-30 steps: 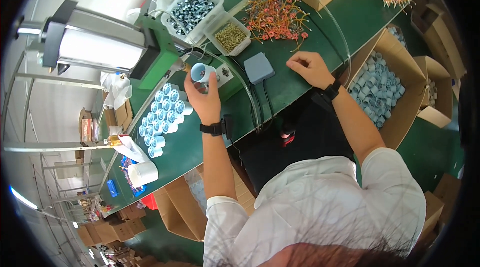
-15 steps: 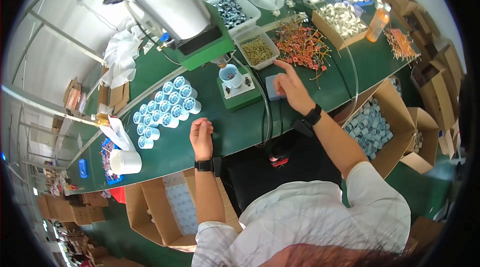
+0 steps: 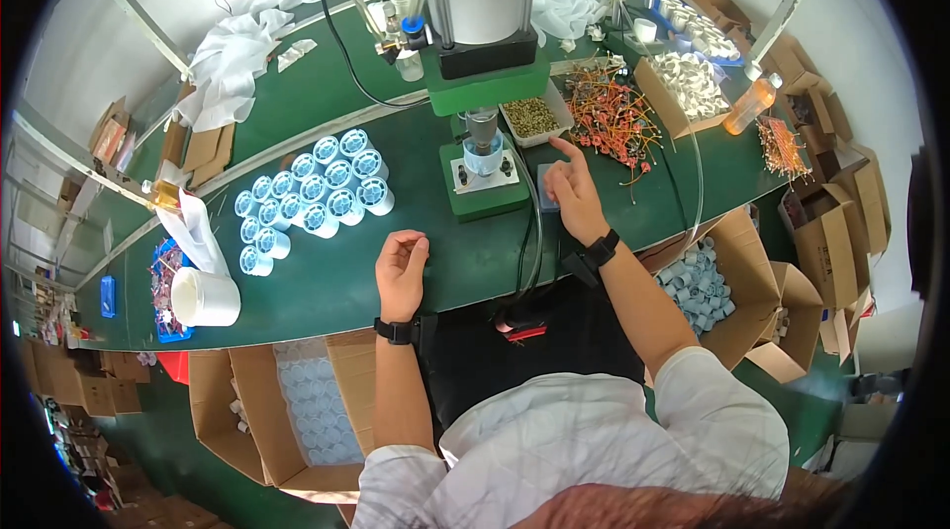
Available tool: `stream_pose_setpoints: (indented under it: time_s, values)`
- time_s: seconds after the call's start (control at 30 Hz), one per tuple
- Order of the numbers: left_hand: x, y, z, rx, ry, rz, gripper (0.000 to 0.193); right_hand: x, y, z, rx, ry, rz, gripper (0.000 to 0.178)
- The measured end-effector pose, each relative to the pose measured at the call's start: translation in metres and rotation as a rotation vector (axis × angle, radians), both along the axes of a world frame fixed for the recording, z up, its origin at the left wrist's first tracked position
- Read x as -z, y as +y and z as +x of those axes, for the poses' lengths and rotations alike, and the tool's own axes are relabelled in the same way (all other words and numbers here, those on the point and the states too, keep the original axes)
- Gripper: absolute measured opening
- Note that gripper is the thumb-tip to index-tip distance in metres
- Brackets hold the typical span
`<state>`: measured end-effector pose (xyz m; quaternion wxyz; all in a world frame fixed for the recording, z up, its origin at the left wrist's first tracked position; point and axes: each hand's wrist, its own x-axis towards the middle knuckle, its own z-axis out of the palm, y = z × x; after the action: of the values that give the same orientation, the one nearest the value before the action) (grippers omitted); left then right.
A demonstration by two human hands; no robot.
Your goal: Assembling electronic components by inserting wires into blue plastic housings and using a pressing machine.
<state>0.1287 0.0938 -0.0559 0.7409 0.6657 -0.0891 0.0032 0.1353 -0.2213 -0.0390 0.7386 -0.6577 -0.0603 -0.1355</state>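
Observation:
A pale blue cup-shaped part (image 3: 483,161) stands in the fixture on the green base of the press (image 3: 489,84), the press's metal head lowered into it. My right hand (image 3: 576,191), index finger stretched out and the others bent, is over a small grey-blue box (image 3: 547,189) to the right of the base. Nothing shows in its fingers. Near the front table edge my left hand (image 3: 401,275) rests with its fingers curled in and the thumb beside them, no object visible in it. Several pale blue cylindrical parts (image 3: 313,189) stand grouped to its left.
Behind the press sits a bin of small brass-coloured pieces (image 3: 531,117), with a pile of orange wired parts (image 3: 612,113) beside it. A carton of white pieces (image 3: 690,84) and an orange bottle (image 3: 752,103) stand farther right. A white tub (image 3: 205,297) is at left.
The view has turned, so the scene appears shifted. The press head has gone down into the cup-shaped part. My hands keep nearly the same places, the left thumb now standing more apart.

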Motion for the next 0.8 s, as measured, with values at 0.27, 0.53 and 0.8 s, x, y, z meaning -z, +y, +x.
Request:
stream_pose_setpoints:
  time_s: [0.27,0.53,0.8]
  values:
    - [0.004,0.001,0.003,0.014,-0.006,-0.062,0.007,-0.039,-0.006,0.018,0.009,0.076,-0.285,0.043]
    - [0.013,0.003,0.006,0.01,-0.027,-0.099,0.006,-0.055,-0.051,0.148,-0.035,0.06,-1.365,0.029]
    - [0.01,0.004,0.005,-0.011,-0.022,-0.076,0.007,-0.053,-0.035,0.167,-0.15,0.214,-1.617,0.026]
